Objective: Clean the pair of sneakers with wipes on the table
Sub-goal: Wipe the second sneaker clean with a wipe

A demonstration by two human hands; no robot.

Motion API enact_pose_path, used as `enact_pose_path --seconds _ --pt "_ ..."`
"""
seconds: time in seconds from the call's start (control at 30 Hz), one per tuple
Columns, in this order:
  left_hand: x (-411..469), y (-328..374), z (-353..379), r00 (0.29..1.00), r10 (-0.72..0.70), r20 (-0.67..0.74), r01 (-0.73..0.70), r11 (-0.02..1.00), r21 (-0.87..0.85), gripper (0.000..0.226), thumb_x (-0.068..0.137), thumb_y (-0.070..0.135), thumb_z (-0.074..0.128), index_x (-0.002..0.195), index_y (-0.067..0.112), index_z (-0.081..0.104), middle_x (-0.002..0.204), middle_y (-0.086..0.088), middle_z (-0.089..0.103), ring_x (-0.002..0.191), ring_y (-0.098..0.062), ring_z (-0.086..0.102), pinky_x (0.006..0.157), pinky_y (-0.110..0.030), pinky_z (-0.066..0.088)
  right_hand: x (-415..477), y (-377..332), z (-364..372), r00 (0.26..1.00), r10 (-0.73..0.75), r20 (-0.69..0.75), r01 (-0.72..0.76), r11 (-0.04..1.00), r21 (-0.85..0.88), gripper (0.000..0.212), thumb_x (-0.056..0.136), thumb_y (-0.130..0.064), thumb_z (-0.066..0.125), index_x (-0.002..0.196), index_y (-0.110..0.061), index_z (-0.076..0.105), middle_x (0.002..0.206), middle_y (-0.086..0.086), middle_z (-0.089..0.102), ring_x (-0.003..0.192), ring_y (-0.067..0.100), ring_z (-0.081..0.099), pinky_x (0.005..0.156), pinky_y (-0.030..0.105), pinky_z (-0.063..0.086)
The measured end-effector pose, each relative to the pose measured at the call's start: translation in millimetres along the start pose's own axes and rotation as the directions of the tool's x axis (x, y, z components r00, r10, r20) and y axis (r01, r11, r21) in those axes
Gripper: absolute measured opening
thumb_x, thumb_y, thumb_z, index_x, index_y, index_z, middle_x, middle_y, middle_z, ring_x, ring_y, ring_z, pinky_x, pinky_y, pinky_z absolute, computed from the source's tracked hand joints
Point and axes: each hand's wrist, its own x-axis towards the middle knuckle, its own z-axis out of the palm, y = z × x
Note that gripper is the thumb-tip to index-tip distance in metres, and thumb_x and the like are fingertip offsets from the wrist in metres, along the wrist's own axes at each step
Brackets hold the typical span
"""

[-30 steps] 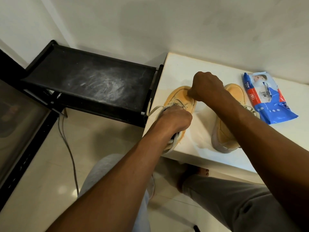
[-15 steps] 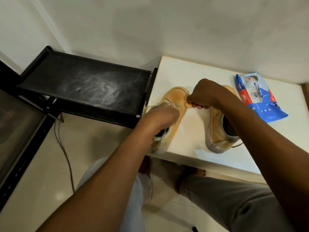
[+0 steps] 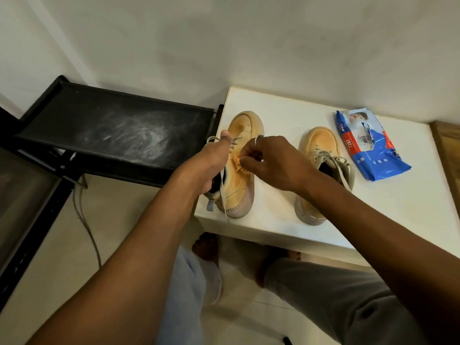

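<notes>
Two tan sneakers stand on the white table [image 3: 286,105]. The left sneaker [image 3: 245,128] sits at the table's left edge, its heel toward me. My left hand [image 3: 214,160] grips it at the collar, thumb up along the laces. My right hand [image 3: 271,160] is closed on a crumpled wipe [image 3: 237,161], stained orange, and presses it against the sneaker's side. The right sneaker [image 3: 318,143] stands untouched to the right, laces loose. A blue wipes pack [image 3: 373,155] lies beyond it.
A black shelf [image 3: 119,130] with dusty white smears adjoins the table's left side. A grey cable [image 3: 84,220] hangs to the tiled floor. My knees and bare feet are below the table's front edge. A wooden edge [image 3: 448,145] borders the right.
My right hand has moved back from the sneaker's toe to its mid side with the wipe. The left hand has shifted its grip, and the sneaker now lies straighter on the table.
</notes>
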Motion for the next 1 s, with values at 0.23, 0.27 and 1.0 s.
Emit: enact_pose_path --seconds 0.23,0.27,1.0 --pt "5 2 -1 0.998 0.034 0.044 -0.029 0.994 -0.107 0.072 0.097 0.073 0.021 0.115 0.021 0.067 0.106 -0.011 0.075 0.102 -0.03 0.071 0.097 -0.049 0.055 -5 -1 12 0.991 -0.054 -0.119 0.045 0.996 -0.075 0.02 0.094 -0.032 0.062 0.107 -0.02 0.072 0.089 -0.015 0.063 0.069 -0.001 0.056 0.062 0.006 0.035" --pt "6 1 0 0.998 0.033 0.051 -0.026 0.992 -0.126 0.073 0.096 0.074 0.02 0.117 0.022 0.067 0.105 -0.012 0.075 0.102 -0.031 0.071 0.097 -0.049 0.056 -5 -1 13 0.993 -0.049 -0.111 0.041 0.996 -0.076 0.022 0.094 -0.032 0.062 0.108 -0.02 0.072 0.089 -0.015 0.062 0.068 -0.001 0.056 0.062 0.005 0.034" --pt "11 -1 -5 0.999 -0.013 0.048 0.018 0.994 -0.104 0.067 0.099 0.069 0.027 0.139 0.023 0.052 0.121 -0.013 0.067 0.108 -0.031 0.067 0.101 -0.048 0.053 -39 -13 53 0.959 0.013 -0.282 0.014 0.995 0.095 0.018 0.093 -0.029 0.063 0.106 -0.021 0.073 0.1 -0.007 0.068 0.08 0.006 0.057 0.072 0.015 0.047"
